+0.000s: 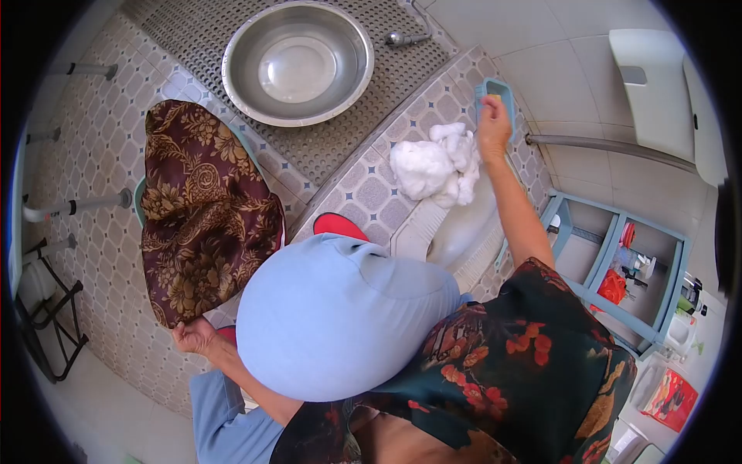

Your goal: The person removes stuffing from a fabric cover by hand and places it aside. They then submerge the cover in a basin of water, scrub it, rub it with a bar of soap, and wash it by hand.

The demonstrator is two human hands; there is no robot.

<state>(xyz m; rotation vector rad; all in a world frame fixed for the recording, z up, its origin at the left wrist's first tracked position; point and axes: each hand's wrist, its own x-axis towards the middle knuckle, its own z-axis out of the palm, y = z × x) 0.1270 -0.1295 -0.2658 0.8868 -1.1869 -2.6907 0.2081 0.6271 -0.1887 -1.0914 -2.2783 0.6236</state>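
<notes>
At the lower left, my left hand pinches the bottom edge of a dark brown cloth with gold flower patterns. The cloth drapes over a pale green rim, which hides most of what lies beneath. My right hand reaches over a blue soap dish on the tiled ledge. Its fingers are closed around a small yellowish bar of soap, mostly hidden by them. Just left of that hand lies a heap of wet-looking white cloth or foam, beside a ribbed white washboard.
A steel basin stands on a perforated mat, near a shower head. A grey bar runs along the right wall, above a blue shelf rack with small items. A black-framed stool is at the left.
</notes>
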